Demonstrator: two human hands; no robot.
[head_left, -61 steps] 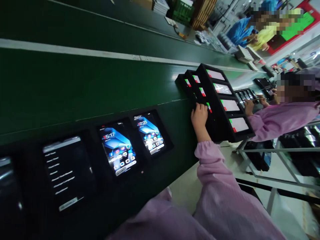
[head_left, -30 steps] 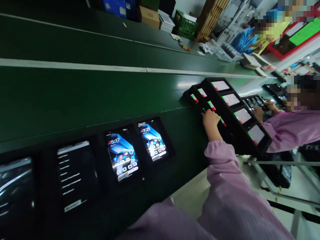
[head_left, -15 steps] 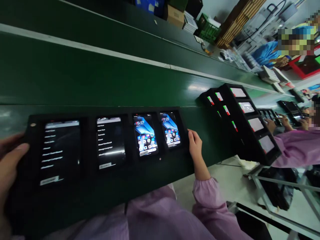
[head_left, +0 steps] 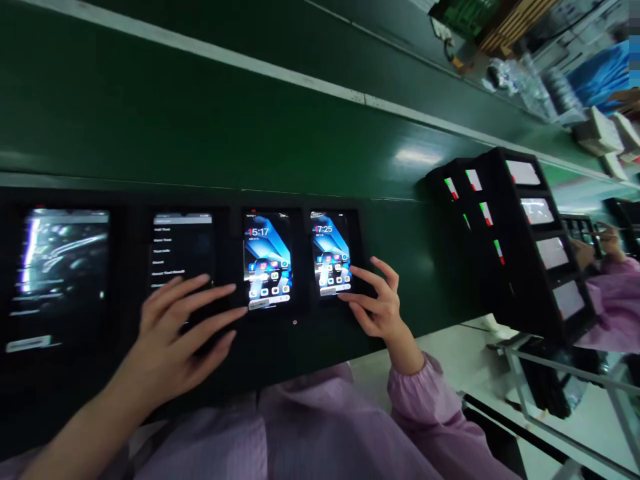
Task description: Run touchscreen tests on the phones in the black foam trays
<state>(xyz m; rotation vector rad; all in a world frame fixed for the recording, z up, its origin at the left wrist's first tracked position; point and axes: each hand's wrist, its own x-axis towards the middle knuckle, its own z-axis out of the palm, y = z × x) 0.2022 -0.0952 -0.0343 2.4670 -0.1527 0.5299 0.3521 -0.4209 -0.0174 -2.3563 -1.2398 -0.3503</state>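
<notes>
A black tray [head_left: 233, 260] lies on the green bench with phones in a row. The far-left phone [head_left: 65, 267] and the one beside it [head_left: 183, 243] show dark list screens. Two more, a phone reading 15:17 [head_left: 269, 257] and a phone reading 17:25 [head_left: 332, 250], show blue home screens. My left hand [head_left: 185, 327] is spread over the lower part of the second phone, its fingertips near the 15:17 phone. My right hand [head_left: 377, 297] has its fingers apart at the right edge of the 17:25 phone.
Stacked black trays [head_left: 530, 247] with lit phones stand to the right. Beyond them show another person's hands and pink sleeve [head_left: 615, 300]. Plastic-wrapped items [head_left: 535, 87] and white boxes [head_left: 597, 130] lie at the back right. A metal frame [head_left: 565, 370] stands below the bench.
Both hands have let go of the tray's ends and moved inward over the phones, fingers spread. The view has shifted, and the tray appears farther left.
</notes>
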